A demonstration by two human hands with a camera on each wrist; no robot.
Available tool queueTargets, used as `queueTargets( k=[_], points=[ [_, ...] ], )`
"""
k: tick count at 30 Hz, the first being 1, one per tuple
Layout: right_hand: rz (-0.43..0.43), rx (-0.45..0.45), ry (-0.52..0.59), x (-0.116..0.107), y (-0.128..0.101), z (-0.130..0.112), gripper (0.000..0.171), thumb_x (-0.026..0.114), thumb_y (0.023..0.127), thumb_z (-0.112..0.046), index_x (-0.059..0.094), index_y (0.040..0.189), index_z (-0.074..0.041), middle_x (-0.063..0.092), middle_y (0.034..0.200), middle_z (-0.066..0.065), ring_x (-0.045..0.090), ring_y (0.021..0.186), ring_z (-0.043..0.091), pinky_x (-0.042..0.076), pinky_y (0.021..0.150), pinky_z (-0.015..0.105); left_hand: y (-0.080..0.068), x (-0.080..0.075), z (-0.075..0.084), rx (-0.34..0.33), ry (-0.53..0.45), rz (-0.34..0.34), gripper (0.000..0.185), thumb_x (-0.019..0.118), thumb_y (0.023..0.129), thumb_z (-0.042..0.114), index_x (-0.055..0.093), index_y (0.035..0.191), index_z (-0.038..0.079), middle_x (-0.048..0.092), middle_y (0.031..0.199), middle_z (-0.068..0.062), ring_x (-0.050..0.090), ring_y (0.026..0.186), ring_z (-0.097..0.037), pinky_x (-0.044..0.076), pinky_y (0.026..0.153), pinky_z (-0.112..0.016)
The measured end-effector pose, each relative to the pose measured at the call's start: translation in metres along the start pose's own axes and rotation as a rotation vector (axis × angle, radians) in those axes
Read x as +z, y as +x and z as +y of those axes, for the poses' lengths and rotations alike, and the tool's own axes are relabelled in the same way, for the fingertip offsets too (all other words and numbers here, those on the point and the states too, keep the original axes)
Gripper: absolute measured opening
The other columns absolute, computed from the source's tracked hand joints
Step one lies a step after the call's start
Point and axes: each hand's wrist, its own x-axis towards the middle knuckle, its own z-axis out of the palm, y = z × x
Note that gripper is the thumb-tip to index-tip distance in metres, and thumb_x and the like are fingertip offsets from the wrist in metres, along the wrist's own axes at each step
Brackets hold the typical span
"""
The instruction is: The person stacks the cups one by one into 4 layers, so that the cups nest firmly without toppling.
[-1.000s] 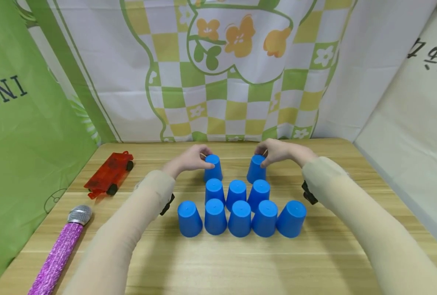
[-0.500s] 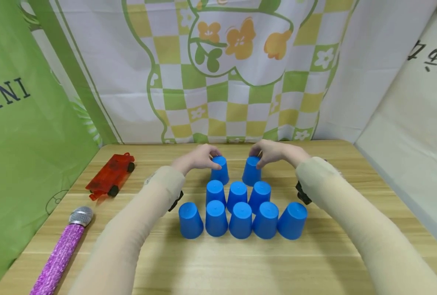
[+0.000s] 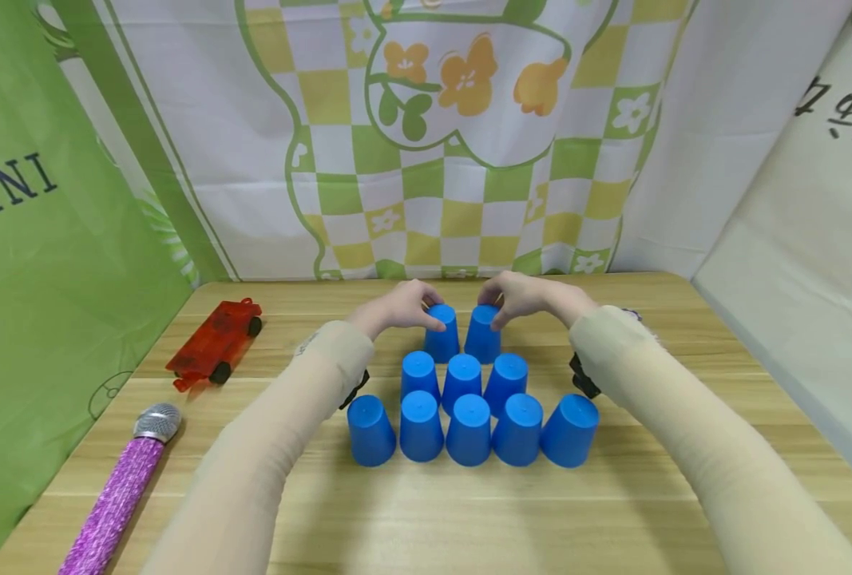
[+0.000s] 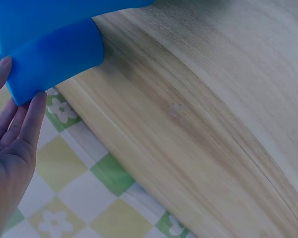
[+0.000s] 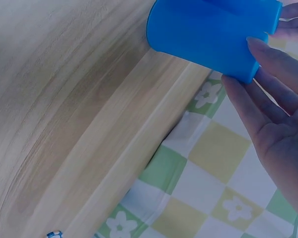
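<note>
Upside-down blue cups stand in rows on the wooden table. In the back row, my left hand point(image 3: 400, 307) grips the left cup point(image 3: 442, 337) near its top, thumb in front and fingers behind. My right hand point(image 3: 526, 297) holds the right cup point(image 3: 483, 337) the same way, a narrow gap between the two cups in the head view. In the left wrist view the left hand point(image 4: 15, 139) pinches its cup point(image 4: 59, 57); the right wrist view has the right hand point(image 5: 273, 94) on its cup point(image 5: 203, 37). Three cups form the middle row point(image 3: 462, 379), several the front row point(image 3: 469, 431).
At the left lie a red toy car point(image 3: 217, 339) and a microphone with a glittery purple handle point(image 3: 116, 495). A checkered curtain point(image 3: 461, 184) hangs behind the table's point(image 3: 411, 527) far edge. Green cloth point(image 3: 52, 263) borders the left, white cloth point(image 3: 806, 263) the right.
Both hands have moved inward with their cups, the left one rightward and the right one leftward. The gap between the two back cups has shrunk. The middle and front rows have stayed put.
</note>
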Motion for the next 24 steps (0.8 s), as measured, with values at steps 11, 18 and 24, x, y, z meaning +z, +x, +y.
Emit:
queueTargets(
  k=[11,18,24],
  points=[
    [-0.011,-0.007,0.007,-0.0001,0.0012,-0.002,0.045,0.07,0.083,-0.008,0.054,0.125,0.002,0.057,0.125,0.021,0.055,0.116,0.036,0.052,0.091,0.041,0.0029,0.0028,0.0013,0.016,-0.012,-0.001,0.049,0.072,0.083,0.022,0.056,0.125,0.002,0.059,0.124,-0.014,0.056,0.117,-0.026,0.049,0.096,-0.033],
    [-0.02,-0.008,0.015,0.0001,0.0014,0.001,0.046,0.07,0.084,-0.008,0.054,0.125,0.002,0.057,0.126,0.021,0.055,0.116,0.036,0.053,0.091,0.04,0.0031,0.0014,0.0001,0.036,-0.012,-0.024,0.052,0.072,0.083,0.023,0.054,0.127,0.001,0.058,0.126,-0.015,0.055,0.119,-0.027,0.048,0.098,-0.033],
    [-0.014,-0.019,0.016,-0.0019,-0.0004,0.0029,0.051,0.07,0.083,-0.01,0.051,0.128,0.005,0.056,0.127,0.023,0.055,0.117,0.037,0.052,0.093,0.042,0.001,-0.0038,0.0002,0.045,-0.045,-0.042,0.053,0.07,0.085,0.023,0.051,0.13,0.001,0.056,0.13,-0.016,0.054,0.121,-0.029,0.048,0.099,-0.034]
  ],
)
